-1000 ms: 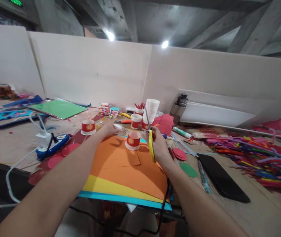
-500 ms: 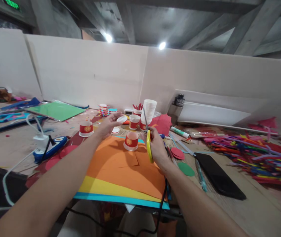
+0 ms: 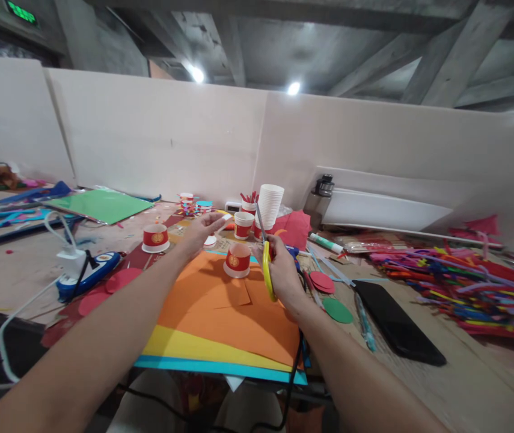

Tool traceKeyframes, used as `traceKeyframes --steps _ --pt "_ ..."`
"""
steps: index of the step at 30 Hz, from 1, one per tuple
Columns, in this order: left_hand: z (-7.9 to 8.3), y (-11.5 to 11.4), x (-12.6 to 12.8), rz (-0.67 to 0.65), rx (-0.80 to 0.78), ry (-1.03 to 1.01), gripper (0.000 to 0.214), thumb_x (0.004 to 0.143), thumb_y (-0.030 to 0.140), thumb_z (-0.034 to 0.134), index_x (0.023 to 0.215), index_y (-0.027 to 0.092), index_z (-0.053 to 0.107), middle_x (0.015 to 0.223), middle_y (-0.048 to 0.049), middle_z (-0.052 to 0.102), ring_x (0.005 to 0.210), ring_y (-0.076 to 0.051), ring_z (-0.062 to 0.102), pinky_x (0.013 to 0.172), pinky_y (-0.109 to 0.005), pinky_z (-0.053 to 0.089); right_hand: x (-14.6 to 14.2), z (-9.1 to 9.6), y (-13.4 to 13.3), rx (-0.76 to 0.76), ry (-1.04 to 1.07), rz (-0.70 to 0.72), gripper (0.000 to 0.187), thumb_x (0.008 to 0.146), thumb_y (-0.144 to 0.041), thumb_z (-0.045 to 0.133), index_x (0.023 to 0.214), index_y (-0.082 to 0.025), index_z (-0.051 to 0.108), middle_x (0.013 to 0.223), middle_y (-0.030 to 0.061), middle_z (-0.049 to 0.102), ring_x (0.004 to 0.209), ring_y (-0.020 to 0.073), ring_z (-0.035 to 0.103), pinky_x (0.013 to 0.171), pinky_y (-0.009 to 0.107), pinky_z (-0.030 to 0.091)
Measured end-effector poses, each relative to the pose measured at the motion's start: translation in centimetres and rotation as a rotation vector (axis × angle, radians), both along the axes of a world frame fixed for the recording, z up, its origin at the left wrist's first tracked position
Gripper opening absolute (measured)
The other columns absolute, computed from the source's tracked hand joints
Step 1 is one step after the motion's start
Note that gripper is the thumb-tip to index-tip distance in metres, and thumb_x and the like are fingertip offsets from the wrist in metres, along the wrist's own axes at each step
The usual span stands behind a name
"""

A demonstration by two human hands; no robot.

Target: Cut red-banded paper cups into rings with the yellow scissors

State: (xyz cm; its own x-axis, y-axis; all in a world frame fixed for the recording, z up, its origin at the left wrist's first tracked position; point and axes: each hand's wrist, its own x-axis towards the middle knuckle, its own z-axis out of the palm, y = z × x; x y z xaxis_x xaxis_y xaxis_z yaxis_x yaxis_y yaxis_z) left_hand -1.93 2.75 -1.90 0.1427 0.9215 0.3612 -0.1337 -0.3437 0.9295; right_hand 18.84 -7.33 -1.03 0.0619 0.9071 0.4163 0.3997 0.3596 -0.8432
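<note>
My left hand (image 3: 202,233) pinches a small white paper disc (image 3: 226,218) between thumb and fingers, the disc tilted almost edge-on. Yellow-handled scissors (image 3: 266,264) are in my right hand (image 3: 282,273), with their blades pointing up and away from me. Between and below my hands, a cut-down red-and-white paper cup (image 3: 237,260) sits on orange paper (image 3: 220,325). Another such cup (image 3: 156,238) stands left of my left hand. Close to my left fingers a white disc (image 3: 210,241) lies on the table. Behind the scissors rises a stack of white paper cups (image 3: 271,201).
A black phone (image 3: 398,322) and colourful pipe cleaners (image 3: 464,276) lie at the right. Red discs (image 3: 322,281) and a green disc (image 3: 338,310) are beside my right wrist. A blue-and-white power strip (image 3: 89,276) with a plug and cable is at the left.
The white disc has turned from showing its face to nearly edge-on in my left hand. My right hand keeps the scissors in about the same place. The view has shifted slightly.
</note>
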Motion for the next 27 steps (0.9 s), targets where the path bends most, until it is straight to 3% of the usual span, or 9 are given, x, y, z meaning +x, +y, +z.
traceKeyframes --steps 4,10,15,20,23,27 --pt "-1.3 1.9 -1.5 0.217 -0.013 0.198 0.059 0.058 0.043 0.084 0.107 0.014 0.067 0.110 -0.0115 0.070 0.098 -0.023 0.064 0.087 -0.035 0.046 -0.3 0.2 -0.3 -0.041 -0.038 -0.032 0.036 0.081 -0.038 0.063 0.113 -0.023 0.057 0.097 0.0045 0.069 0.086 0.0202 0.063 0.080 0.035 0.049" --pt "-3.0 3.1 -2.4 0.331 -0.062 0.499 0.064 0.054 0.020 0.081 0.114 0.013 0.063 0.118 -0.0150 0.068 0.107 -0.028 0.064 0.090 -0.037 0.049 -0.3 -0.6 0.1 -0.015 -0.045 -0.035 0.037 0.082 -0.038 0.062 0.116 -0.025 0.055 0.096 0.0038 0.069 0.084 0.0192 0.063 0.079 0.034 0.050" --pt "-3.4 3.1 -2.6 0.304 -0.109 0.613 0.063 0.053 0.020 0.081 0.114 0.014 0.064 0.115 -0.0148 0.070 0.103 -0.030 0.066 0.087 -0.038 0.052 -0.5 -0.8 0.2 0.017 -0.160 -0.047 0.034 0.084 -0.034 0.058 0.116 -0.023 0.054 0.108 0.0069 0.067 0.094 0.0211 0.063 0.085 0.037 0.049" --pt "-3.5 3.3 -2.9 0.314 -0.005 0.650 0.064 0.052 0.029 0.082 0.112 0.013 0.067 0.112 -0.0132 0.070 0.098 -0.028 0.066 0.085 -0.038 0.052 -0.7 -0.9 0.4 0.042 -0.225 -0.047 0.039 0.083 -0.032 0.059 0.120 -0.021 0.054 0.114 0.0086 0.066 0.103 0.0219 0.061 0.093 0.038 0.045" --pt "-3.4 3.1 -3.0 0.280 0.001 0.667 0.066 0.054 0.032 0.082 0.114 0.012 0.065 0.107 -0.0120 0.071 0.093 -0.025 0.066 0.084 -0.036 0.052 -0.9 -1.0 0.6 0.046 -0.242 -0.064 0.043 0.080 -0.032 0.062 0.120 -0.021 0.054 0.113 0.0084 0.067 0.100 0.0219 0.062 0.089 0.036 0.046" --pt "-3.6 3.2 -3.1 0.335 -0.028 0.683 0.054 0.055 0.031 0.081 0.105 0.014 0.067 0.094 -0.0092 0.071 0.087 -0.023 0.064 0.083 -0.036 0.050 -1.5 -1.1 0.8 0.016 -0.268 -0.066 0.041 0.075 -0.032 0.067 0.114 -0.021 0.057 0.102 0.0070 0.068 0.090 0.0214 0.063 0.081 0.034 0.048"
